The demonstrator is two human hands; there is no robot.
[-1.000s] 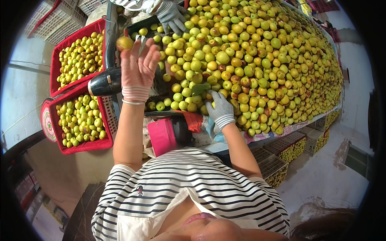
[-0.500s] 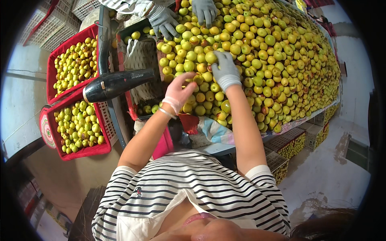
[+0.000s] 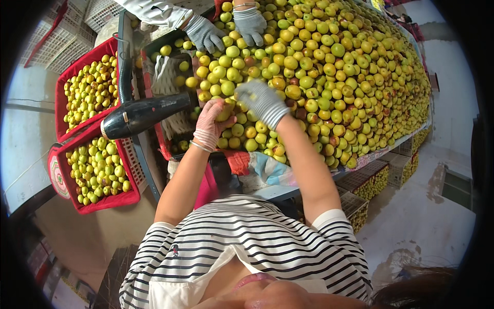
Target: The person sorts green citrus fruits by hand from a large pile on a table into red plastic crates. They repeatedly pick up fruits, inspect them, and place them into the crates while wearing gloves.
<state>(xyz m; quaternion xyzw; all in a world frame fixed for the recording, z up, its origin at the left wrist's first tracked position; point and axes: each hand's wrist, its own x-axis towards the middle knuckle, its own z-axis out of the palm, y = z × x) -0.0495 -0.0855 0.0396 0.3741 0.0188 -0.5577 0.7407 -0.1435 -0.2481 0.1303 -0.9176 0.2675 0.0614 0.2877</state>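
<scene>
A broad heap of yellow-green jujubes (image 3: 355, 87), some with red-brown patches, covers the table before me. My left hand (image 3: 210, 123), in a thin pinkish glove, is closed around a jujube (image 3: 225, 110) at the heap's near left edge. Just to its right, my right hand (image 3: 263, 104) in a grey knit glove hangs over the heap. Motion smears its fingers, so whether they hold a fruit cannot be made out. Across the table, a co-worker's two grey-gloved hands (image 3: 204, 33) (image 3: 250, 26) rest on the jujubes with fingers spread.
A black hair dryer (image 3: 146, 114) juts in from the left, its nozzle over white foam netting (image 3: 167, 77). Two red-lined crates (image 3: 60, 103) (image 3: 135, 198) of jujubes stand at the left. Crates (image 3: 355, 201) sit below the table at right; a colourful cloth (image 3: 270, 167) lies along its near edge.
My right hand has swung left and nearer to my left hand. The left hand has shifted slightly left and closed on a jujube. The co-worker's hands moved a little left.
</scene>
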